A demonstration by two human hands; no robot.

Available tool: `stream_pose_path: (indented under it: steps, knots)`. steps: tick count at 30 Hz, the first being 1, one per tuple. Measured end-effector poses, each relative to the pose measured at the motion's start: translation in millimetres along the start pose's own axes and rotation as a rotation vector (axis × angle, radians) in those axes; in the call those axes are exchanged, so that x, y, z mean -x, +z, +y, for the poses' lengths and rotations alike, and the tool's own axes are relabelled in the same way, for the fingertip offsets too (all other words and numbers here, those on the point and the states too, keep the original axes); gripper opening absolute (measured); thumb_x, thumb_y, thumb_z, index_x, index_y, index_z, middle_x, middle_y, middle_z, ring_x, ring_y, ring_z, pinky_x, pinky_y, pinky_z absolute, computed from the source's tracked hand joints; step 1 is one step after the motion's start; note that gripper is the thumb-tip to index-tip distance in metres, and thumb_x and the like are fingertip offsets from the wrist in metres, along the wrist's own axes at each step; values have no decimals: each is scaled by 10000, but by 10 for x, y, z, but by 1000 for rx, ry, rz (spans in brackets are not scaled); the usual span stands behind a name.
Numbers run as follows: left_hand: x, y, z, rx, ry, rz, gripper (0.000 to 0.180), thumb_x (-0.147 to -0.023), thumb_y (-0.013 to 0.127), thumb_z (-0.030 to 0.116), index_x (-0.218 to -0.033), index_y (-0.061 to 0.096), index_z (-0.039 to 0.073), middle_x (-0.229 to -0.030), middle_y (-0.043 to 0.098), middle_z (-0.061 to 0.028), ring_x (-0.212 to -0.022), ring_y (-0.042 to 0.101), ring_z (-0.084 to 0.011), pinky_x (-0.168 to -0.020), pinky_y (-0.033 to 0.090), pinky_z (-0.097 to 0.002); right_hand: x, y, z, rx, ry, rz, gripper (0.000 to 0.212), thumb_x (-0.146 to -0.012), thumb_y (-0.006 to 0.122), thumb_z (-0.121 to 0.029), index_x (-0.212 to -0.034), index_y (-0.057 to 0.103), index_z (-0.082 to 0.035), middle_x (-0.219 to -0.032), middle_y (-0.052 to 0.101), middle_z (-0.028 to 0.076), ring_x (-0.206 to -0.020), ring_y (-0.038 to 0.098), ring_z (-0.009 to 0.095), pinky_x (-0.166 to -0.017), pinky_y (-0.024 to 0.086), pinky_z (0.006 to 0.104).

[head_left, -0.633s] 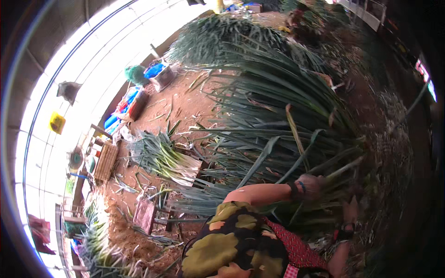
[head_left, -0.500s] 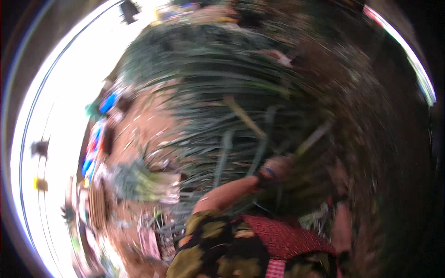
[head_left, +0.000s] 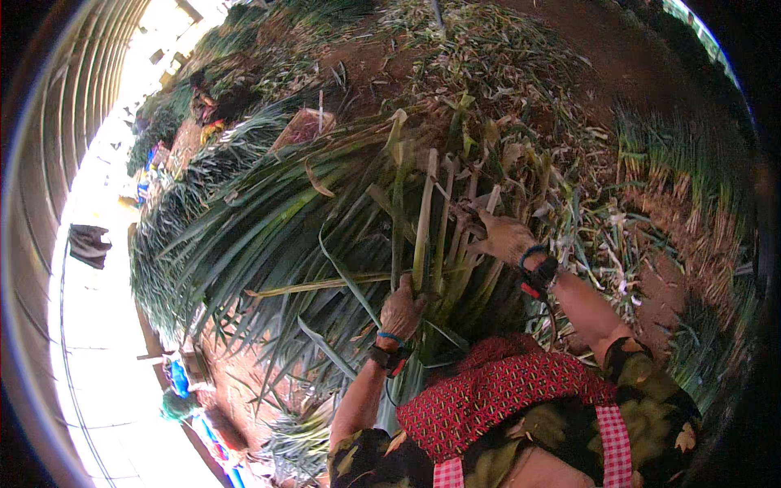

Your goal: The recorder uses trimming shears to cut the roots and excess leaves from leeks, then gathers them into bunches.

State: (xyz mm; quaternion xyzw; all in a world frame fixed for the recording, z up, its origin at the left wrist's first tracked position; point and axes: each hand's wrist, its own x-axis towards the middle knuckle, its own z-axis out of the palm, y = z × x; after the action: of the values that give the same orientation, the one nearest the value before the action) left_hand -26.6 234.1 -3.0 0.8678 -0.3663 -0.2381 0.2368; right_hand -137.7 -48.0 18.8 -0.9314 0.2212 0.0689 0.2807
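My left hand (head_left: 403, 311) is closed round a leek (head_left: 424, 218), whose pale stalk points up and away from me. The right hand (head_left: 502, 237) is at the root ends of the stalks, its fingers bent together on what looks like a peeling leaf; the fingertips are partly hidden. Beneath both hands spreads a large heap of leeks (head_left: 285, 220), their long green leaves fanning to the left. A yellowed leaf (head_left: 325, 283) lies across the heap by my left wrist. Both wrists wear dark bands.
Stripped leaves and trimmings (head_left: 504, 89) litter the brown ground beyond and to the right. More upright green bunches (head_left: 683, 163) stand at the far right. A reddish board (head_left: 303, 128) lies past the heap. At the lower left is another leek bundle (head_left: 301, 443).
The view has swung round and is sharper now. Both hands have shifted from the blurred right side to the middle; the left hand is now plainly on a leek stalk.
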Motion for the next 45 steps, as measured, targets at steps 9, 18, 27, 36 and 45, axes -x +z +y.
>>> stream_pose_path:
  steps: [9, 18, 27, 36, 45]
  knots:
    - [-60, -35, 117, 76, -9, -99, 520, -892, 627, 425, -1214, 456, 54, -879, 672, -271, -868, 654, -462, -713, 494, -539, -61, 325, 411, 134, 15, 238, 964, -763, 712, -604, -1397, 404, 55, -950, 647, 288, -891, 646, 423, -768, 513, 476]
    - [-387, -474, 308, -204, 234, 117, 382, -856, 673, 358, -1109, 600, 81, -1009, 664, -183, -900, 654, -392, -727, 523, -498, 538, 60, -360, -77, 45, -12, 930, -789, 729, -538, -1466, 340, -34, -968, 655, 270, -927, 649, 420, -816, 506, 466]
    - [-1823, -1046, -529, -674, 115, 286, 446, -727, 762, 365, -1025, 621, 63, -1007, 662, -180, -936, 661, -352, -798, 534, -451, 363, 296, -519, -9, -86, 99, 985, -718, 760, -583, -1412, 374, 0, -895, 671, 222, -817, 669, 392, -733, 539, 465]
    - [-1896, -1211, -42, -701, 49, -108, 508, -777, 723, 371, -1124, 571, 32, -987, 674, -185, -964, 647, -377, -821, 526, -460, 735, 145, -357, -163, 23, -4, 959, -741, 744, -576, -1440, 365, -41, -1000, 679, 231, -899, 671, 397, -801, 533, 476]
    - [-1268, -1416, -14, -515, 192, -120, 354, -842, 615, 255, -1064, 536, -10, -845, 649, -248, -853, 636, -446, -736, 505, -511, 1005, -78, -634, -241, -22, -74, 973, -765, 756, -497, -1477, 280, -35, -1072, 667, 241, -977, 655, 423, -858, 521, 483]
